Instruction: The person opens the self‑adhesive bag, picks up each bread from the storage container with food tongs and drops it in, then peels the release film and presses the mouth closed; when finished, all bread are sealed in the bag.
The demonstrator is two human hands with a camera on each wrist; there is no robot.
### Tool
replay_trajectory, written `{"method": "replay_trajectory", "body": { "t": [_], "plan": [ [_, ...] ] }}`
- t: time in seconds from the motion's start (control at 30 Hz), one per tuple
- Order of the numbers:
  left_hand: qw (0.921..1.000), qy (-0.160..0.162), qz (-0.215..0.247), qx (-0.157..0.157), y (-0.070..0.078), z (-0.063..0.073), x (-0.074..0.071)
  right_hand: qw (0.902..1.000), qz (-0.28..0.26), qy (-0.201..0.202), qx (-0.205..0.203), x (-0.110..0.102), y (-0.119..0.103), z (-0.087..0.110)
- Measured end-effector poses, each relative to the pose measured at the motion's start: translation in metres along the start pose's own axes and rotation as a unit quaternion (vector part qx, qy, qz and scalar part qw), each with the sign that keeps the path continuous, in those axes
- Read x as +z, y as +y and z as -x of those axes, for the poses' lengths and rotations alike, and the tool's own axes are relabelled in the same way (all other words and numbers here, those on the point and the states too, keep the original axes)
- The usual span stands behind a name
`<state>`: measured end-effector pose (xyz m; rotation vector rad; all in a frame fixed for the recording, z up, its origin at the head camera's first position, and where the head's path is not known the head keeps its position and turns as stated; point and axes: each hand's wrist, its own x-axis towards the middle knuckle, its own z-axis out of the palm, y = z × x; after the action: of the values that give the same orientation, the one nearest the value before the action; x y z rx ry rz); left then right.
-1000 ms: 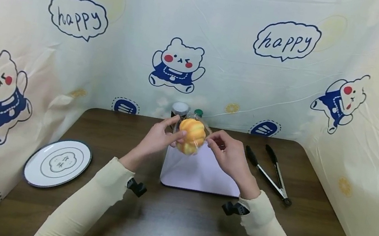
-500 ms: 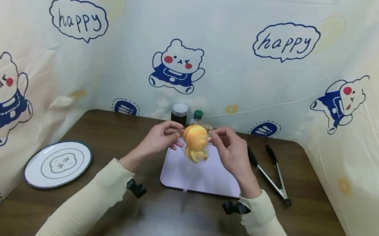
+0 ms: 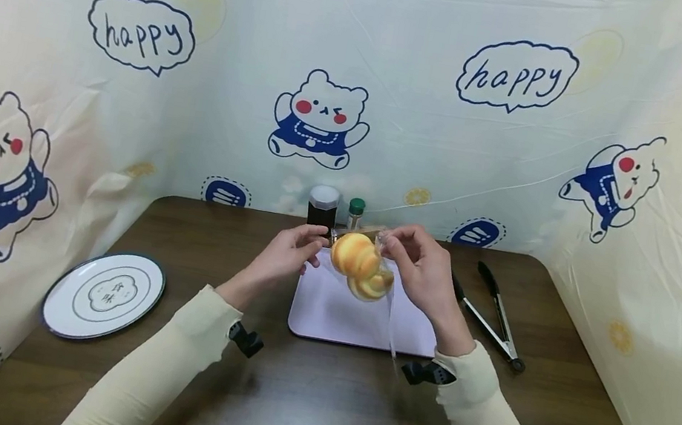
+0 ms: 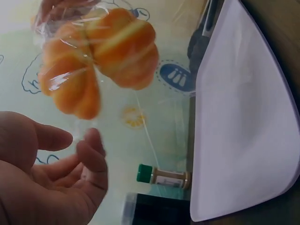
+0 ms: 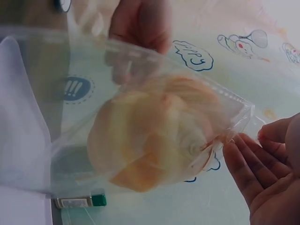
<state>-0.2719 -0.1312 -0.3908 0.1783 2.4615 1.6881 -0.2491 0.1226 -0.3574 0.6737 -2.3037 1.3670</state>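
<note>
A clear plastic bag (image 5: 56, 154) with golden-orange, lobed, bread-like pieces (image 3: 355, 256) inside hangs between both hands, above a pale lilac board (image 3: 330, 320). My right hand (image 3: 423, 264) pinches the bag near its edge, thumb against fingers. My left hand (image 3: 286, 256) has its curled fingers at the bag's other side; in the left wrist view its thumb and fingertips (image 4: 93, 140) close toward a faint fold of film. The lobed pieces (image 4: 124, 49) stay apart from the left palm. A thin clear strip trails from the bag down past the board's front edge.
A white, dark-rimmed plate (image 3: 65, 302) lies at the left. Black-tipped metal tongs (image 3: 499, 337) lie spread at the right. Behind the board stand a dark jar with a pale lid (image 3: 323, 209) and a small green-capped bottle (image 3: 355, 213). Printed cloth hangs around the table.
The bagged pieces have turned and shifted to the right and slightly down. A clear strip has come to hang below. The right hand has risen slightly; the left has changed its grip.
</note>
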Motion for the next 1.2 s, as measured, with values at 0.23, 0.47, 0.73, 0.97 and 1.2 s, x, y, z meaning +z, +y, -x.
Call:
{"method": "replay_trajectory", "body": {
  "t": [0.23, 0.47, 0.73, 0.97, 1.2],
  "plan": [
    [0.9988, -0.044, 0.02, -0.009, -0.006, -0.005, -0.001, 0.9991, -0.043, -0.004, 0.004, -0.004, 0.0, -0.001],
    [0.9963, -0.078, 0.032, 0.013, -0.006, -0.004, -0.003, 0.997, -0.076, -0.002, 0.012, -0.007, 0.001, -0.002],
    [0.9914, -0.11, 0.071, 0.006, -0.008, -0.006, -0.007, 0.9923, -0.123, 0.013, 0.012, -0.011, 0.002, -0.005],
    [0.9927, -0.108, 0.047, 0.027, -0.008, -0.004, -0.008, 0.99, -0.139, 0.022, 0.005, -0.014, 0.006, -0.005],
    [0.9938, -0.096, 0.013, 0.054, -0.01, -0.004, -0.007, 0.9891, -0.144, 0.031, 0.005, -0.016, 0.008, -0.006]
  ]
}}
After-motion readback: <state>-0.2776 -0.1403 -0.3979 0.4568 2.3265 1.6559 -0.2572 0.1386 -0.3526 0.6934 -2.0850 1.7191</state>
